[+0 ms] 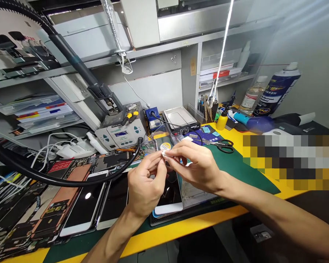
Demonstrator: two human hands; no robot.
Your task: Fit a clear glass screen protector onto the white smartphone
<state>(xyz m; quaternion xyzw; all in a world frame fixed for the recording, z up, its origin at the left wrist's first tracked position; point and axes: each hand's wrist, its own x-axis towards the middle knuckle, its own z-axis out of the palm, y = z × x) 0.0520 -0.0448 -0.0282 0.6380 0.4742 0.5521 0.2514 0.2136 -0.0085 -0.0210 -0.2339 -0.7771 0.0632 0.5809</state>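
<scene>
My left hand (pixel 146 182) and my right hand (pixel 199 164) meet above the bench, each with thumb and fingers pinched. Between their fingertips is a small white piece (pixel 163 153), too small and too covered to name. Directly beneath lies a smartphone (pixel 168 208) with a dark screen and a white lower edge, partly hidden by my hands. More phones lie to the left, among them a white-edged one (pixel 84 204). Just beyond my fingertips is a round yellow-and-white label (pixel 165 146).
A thick black hose (pixel 71 180) arcs across the left side from a soldering station (pixel 120 131). Black scissors (pixel 223 146) lie on the green mat (pixel 235 175). A yellow bottle (pixel 222 120), a spray can (pixel 278 89) and a clear bottle (pixel 252 96) stand at the back right.
</scene>
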